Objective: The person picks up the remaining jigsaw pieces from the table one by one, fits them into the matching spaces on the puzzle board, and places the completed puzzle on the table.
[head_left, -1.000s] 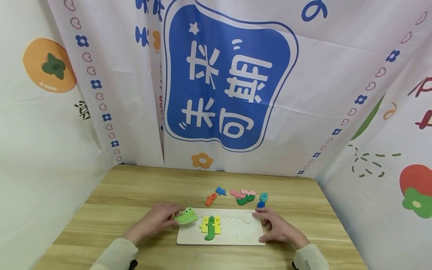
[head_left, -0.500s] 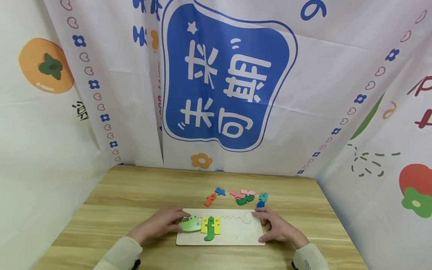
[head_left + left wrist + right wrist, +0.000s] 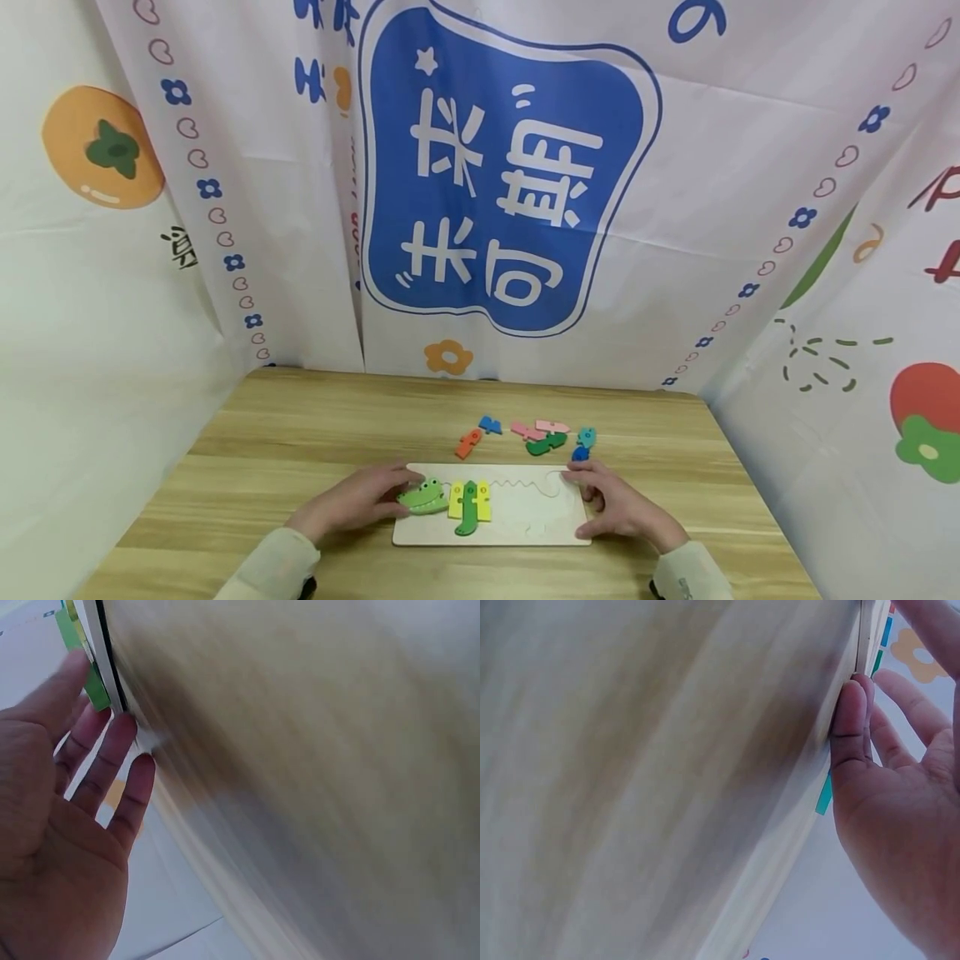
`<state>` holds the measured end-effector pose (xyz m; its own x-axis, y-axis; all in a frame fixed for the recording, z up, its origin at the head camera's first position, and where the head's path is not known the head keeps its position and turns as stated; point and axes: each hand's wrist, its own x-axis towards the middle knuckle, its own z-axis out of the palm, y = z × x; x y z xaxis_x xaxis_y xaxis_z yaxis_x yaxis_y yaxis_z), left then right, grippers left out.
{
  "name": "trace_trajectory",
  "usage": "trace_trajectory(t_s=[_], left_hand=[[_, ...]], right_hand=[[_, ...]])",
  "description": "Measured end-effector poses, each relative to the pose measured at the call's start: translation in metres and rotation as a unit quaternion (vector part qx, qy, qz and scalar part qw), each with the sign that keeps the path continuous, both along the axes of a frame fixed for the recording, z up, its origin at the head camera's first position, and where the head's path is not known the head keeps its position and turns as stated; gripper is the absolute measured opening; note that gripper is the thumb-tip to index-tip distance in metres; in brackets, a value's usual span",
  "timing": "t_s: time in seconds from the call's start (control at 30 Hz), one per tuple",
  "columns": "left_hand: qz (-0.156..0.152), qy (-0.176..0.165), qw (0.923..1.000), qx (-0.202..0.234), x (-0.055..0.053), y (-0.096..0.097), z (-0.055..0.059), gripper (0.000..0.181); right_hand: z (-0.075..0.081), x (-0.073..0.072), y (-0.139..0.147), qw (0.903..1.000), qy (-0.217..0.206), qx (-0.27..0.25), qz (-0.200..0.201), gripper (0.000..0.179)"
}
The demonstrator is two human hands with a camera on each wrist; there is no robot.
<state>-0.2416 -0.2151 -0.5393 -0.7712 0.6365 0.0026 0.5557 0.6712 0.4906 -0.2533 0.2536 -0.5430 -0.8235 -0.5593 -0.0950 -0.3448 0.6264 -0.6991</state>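
A pale wooden puzzle board [image 3: 517,521] lies on the table. At its left end, my left hand [image 3: 360,502] pinches a green crocodile-head puzzle piece [image 3: 423,497] between thumb and fingers, and the piece lies over the board. Right beside the head are two yellow puzzle pieces [image 3: 484,503] with a green leg-shaped piece [image 3: 468,518] between them. My right hand [image 3: 618,508] grips the right end of the board, one finger at the far corner and the thumb at the near one. In the left wrist view the thumb covers part of the green piece [image 3: 97,691].
Beyond the board lie loose puzzle pieces: orange [image 3: 468,443], blue [image 3: 491,425], pink [image 3: 552,427], green [image 3: 546,444] and teal [image 3: 587,437]. A printed white curtain [image 3: 300,250] hangs behind the wooden table [image 3: 315,417] and along its sides.
My left hand has moved right and toward me, bringing the crocodile head down beside the yellow piece, then tilting it slightly. The right hand stays at the board's end.
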Motion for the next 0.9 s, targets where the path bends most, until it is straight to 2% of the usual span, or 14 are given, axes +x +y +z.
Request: trace_trajectory(t_s=[0.17,0.27,0.37,0.57,0.9], left_hand=[[0.046,0.039,0.9980,-0.022,0.006,0.008,-0.002,0.062],[0.061,0.067,0.9955,-0.026,0.009,0.014,-0.003,0.060],[0.066,0.080,0.9944,-0.022,0.009,0.018,-0.004,0.054],[0.073,0.053,0.9958,-0.014,0.007,0.020,-0.006,0.047],[0.064,0.021,0.9977,0.006,0.001,0.014,-0.006,0.047]], right_hand=[[0.000,0.000,0.000,1.0000,-0.001,0.000,0.002,0.086],[0.000,0.000,0.000,1.0000,0.002,0.000,0.003,0.086],[0.000,-0.001,0.000,1.0000,0.004,-0.001,0.005,0.086],[-0.003,-0.001,0.001,1.0000,0.000,-0.003,0.003,0.085],[-0.005,-0.003,0.003,1.0000,0.005,-0.001,0.005,0.085]])
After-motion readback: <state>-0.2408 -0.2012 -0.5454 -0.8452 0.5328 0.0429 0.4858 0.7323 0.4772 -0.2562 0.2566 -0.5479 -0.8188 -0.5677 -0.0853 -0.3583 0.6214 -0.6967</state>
